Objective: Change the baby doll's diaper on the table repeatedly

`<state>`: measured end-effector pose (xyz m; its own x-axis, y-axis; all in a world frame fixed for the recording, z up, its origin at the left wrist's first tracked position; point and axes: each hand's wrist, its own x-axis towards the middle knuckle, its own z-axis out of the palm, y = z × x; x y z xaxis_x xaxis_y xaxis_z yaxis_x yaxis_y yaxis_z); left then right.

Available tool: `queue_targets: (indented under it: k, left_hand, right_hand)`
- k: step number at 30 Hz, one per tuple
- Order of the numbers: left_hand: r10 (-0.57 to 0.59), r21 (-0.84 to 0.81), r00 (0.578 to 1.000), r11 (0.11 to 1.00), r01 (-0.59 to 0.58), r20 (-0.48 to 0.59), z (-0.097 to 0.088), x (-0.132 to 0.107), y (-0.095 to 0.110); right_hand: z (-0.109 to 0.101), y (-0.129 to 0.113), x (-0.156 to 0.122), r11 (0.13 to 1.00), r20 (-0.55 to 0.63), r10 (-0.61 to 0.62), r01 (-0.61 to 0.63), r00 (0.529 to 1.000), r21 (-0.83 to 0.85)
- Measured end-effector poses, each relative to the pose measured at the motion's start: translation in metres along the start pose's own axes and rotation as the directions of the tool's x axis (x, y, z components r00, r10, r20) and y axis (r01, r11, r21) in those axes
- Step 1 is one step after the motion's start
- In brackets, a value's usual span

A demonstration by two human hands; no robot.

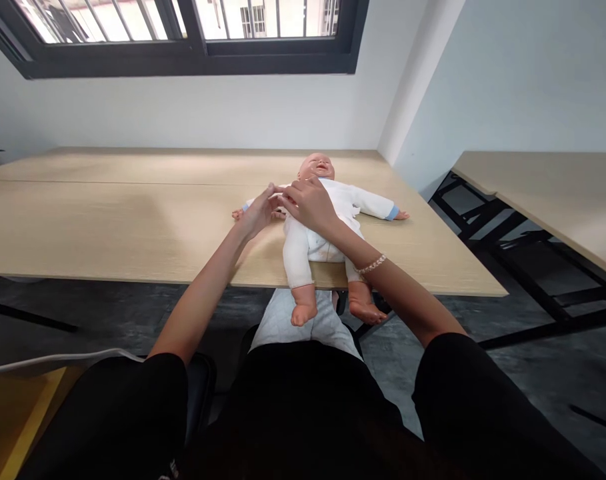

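Left hand (260,212); right hand (310,203) — both on doll (327,233)

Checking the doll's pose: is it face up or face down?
Face up: the baby doll lies on its back, face showing, feet hanging past the table edge.

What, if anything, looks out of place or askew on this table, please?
The doll lies on its back with both legs hanging over the near edge of the table; the left hand and right hand are at its chest.
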<state>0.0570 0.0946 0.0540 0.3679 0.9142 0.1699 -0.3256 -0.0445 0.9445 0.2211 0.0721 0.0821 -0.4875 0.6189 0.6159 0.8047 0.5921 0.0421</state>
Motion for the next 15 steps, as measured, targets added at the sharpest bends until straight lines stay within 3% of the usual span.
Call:
queue_targets:
  k: [4, 9, 12, 15]
  left_hand:
    - [0.03, 0.201, 0.999, 0.979, -0.032, 0.014, 0.004, 0.007, -0.018]
    - [0.077, 0.358, 0.993, 0.928, -0.106, 0.095, 0.001, 0.007, -0.025]
    - [0.069, 0.382, 0.983, 0.915, -0.131, 0.172, 0.001, 0.003, -0.023]
    - [0.075, 0.393, 0.979, 0.908, -0.146, 0.191, 0.004, -0.002, -0.02]
  right_hand:
    - [-0.005, -0.004, -0.006, 0.998, -0.037, 0.037, -0.039, 0.999, -0.049]
    - [-0.021, -0.002, -0.016, 0.964, -0.062, 0.256, -0.249, 0.965, 0.094]
    - [-0.03, 0.005, -0.026, 0.898, -0.012, 0.41, -0.401, 0.912, 0.18]
    - [-0.033, 0.015, -0.035, 0.792, 0.06, 0.553, -0.546, 0.831, 0.272]
